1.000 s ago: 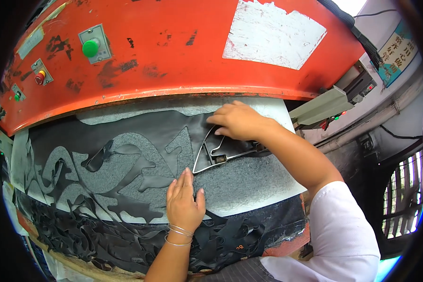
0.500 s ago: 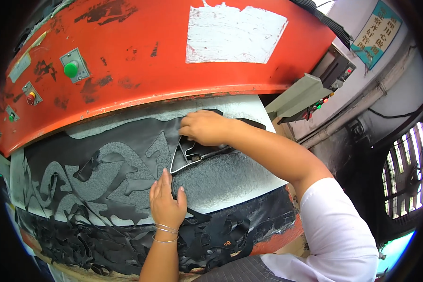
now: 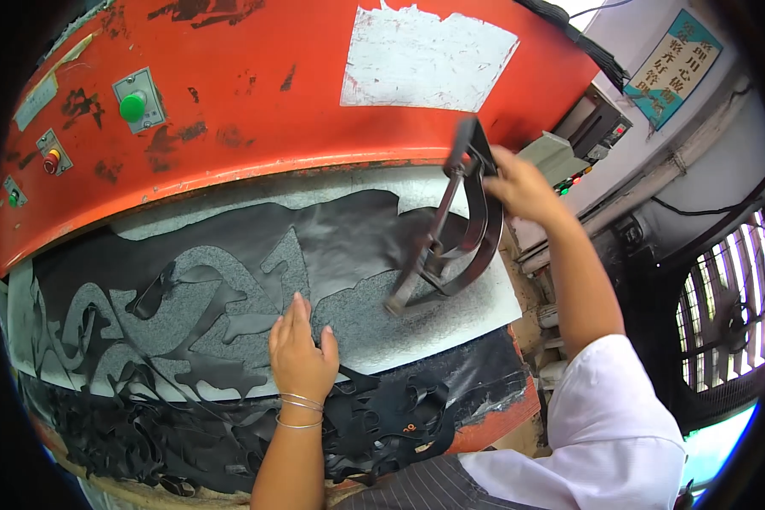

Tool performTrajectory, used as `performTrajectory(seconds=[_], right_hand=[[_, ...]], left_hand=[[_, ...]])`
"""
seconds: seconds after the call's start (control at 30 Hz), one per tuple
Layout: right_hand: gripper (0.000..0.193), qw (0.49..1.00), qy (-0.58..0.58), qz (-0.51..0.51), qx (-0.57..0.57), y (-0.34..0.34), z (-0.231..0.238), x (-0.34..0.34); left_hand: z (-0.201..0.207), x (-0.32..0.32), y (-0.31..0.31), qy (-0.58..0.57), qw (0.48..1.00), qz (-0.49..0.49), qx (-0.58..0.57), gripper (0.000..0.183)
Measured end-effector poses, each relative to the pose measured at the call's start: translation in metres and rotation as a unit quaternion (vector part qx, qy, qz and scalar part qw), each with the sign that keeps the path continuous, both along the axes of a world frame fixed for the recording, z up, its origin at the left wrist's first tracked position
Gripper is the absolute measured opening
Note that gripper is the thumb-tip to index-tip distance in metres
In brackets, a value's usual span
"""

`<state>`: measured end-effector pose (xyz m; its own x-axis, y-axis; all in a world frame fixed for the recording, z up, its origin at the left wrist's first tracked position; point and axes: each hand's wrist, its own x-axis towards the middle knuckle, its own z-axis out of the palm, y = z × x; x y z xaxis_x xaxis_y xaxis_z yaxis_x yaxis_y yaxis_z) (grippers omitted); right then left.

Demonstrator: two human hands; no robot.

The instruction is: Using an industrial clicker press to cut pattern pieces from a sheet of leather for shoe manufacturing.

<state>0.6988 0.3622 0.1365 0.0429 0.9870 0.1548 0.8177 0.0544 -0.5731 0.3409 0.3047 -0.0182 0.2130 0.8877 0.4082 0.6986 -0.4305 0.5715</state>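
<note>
The right hand (image 3: 523,185) grasps the cutting die (image 3: 436,248) near its upper end, tilted over the white board (image 3: 499,297), likely for clearance, while the flat, empty left hand (image 3: 304,361) apparently steadies the black sheet (image 3: 348,231).

Pale wall (image 3: 712,174), teal-edged poster (image 3: 676,68), slanting pipe (image 3: 710,133); bright barred window (image 3: 714,293) at right

Red machine front (image 3: 255,127), paint worn through in dark patches. At its left I note a large green button (image 3: 132,107) on a grey plate, then a red knob (image 3: 51,161) with a yellow collar. White sheet (image 3: 427,59) on the panel, top edge ragged. Off to the right: teal-and-cream poster (image 3: 677,68) on the wall; below it, a slanting pipe (image 3: 642,204) and a thin black cable (image 3: 693,207).
</note>
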Motion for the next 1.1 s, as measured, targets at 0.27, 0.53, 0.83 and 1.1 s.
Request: performTrajectory(seconds=[0.27, 0.53, 0.83, 1.1], right_hand=[[0.024, 0.883, 0.380, -0.251, -0.114, -0.041, -0.099, -0.044], [0.024, 0.857, 0.409, -0.290, -0.116, -0.014, -0.115, -0.067], [0.027, 0.853, 0.402, -0.315, -0.104, -0.005, -0.119, -0.082], [0.047, 0.867, 0.407, -0.266, -0.110, -0.013, -0.120, -0.063]], left_hand=[[0.005, 0.005, 0.002, 0.019, 1.000, -0.001, 0.009, 0.061], [0.005, 0.007, 0.006, 0.040, 0.999, -0.005, 0.003, 0.061], [0.006, 0.005, 0.010, 0.047, 0.999, -0.007, 0.023, 0.061], [0.009, 0.013, 0.011, 0.041, 0.999, -0.020, 0.026, 0.060]])
